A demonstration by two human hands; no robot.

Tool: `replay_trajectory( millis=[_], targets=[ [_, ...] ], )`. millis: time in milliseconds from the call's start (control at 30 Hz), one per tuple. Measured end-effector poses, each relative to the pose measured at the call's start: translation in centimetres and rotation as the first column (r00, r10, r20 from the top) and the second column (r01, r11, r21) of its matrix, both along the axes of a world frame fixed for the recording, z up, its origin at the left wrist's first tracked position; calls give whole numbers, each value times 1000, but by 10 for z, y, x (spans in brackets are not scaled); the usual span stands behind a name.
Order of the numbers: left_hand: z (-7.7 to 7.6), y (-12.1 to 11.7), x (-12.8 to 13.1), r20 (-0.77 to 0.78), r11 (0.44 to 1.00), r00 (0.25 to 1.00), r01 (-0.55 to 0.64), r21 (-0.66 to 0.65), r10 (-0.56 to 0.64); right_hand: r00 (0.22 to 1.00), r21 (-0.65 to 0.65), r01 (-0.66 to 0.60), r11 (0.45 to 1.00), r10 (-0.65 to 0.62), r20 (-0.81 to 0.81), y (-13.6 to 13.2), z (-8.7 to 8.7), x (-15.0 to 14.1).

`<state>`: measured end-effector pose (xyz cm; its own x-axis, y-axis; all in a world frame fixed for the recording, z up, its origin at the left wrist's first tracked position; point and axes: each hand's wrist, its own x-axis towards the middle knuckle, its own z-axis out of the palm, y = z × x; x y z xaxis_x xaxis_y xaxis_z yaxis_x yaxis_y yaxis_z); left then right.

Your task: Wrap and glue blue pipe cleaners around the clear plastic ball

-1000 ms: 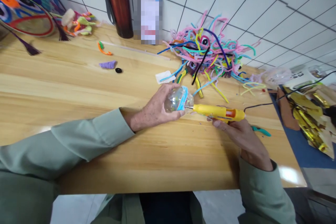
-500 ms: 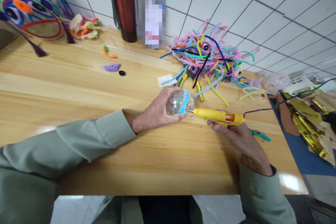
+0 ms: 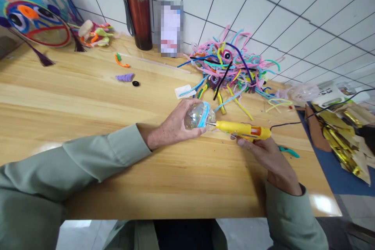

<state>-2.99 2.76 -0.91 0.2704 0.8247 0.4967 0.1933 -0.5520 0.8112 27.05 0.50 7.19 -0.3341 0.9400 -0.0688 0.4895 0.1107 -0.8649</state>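
My left hand [image 3: 172,127] is wrapped round a clear plastic ball [image 3: 195,116] that has a light blue pipe cleaner [image 3: 205,114] running round its rim. My right hand [image 3: 265,154] grips a yellow hot glue gun [image 3: 243,130] from below. The gun's metal tip touches the ball's right side, just beside the blue strip. Both hands hover low over the wooden table [image 3: 88,97], near its middle. A black cord [image 3: 307,117] leads from the gun to the right.
A tangled heap of coloured pipe cleaners [image 3: 231,66] lies behind the hands. A red flask [image 3: 136,8] stands by the tiled wall. Small scraps [image 3: 125,77] and a black bead [image 3: 135,83] lie left of centre. Gold foil [image 3: 342,140] and teal pliers [image 3: 288,151] sit at right.
The hands and glue gun keep the same hold and contact. The view has shifted slightly, so everything sits a little lower and to the left.
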Motion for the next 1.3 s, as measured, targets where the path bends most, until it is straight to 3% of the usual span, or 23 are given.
replay_trajectory(
  millis=[267,1033,1300],
  targets=[
    [1,-1,2,37,999,999,10,-45,-8,1000,4,8,1000,-8,-2,-3,0,-1],
    [5,-1,1,3,1000,1000,3,-11,-3,996,23,46,999,-47,80,-7,3,-2],
    [4,-1,0,0,1000,1000,6,-21,-6,999,9,8,1000,-8,37,-2,3,-2]
  ],
)
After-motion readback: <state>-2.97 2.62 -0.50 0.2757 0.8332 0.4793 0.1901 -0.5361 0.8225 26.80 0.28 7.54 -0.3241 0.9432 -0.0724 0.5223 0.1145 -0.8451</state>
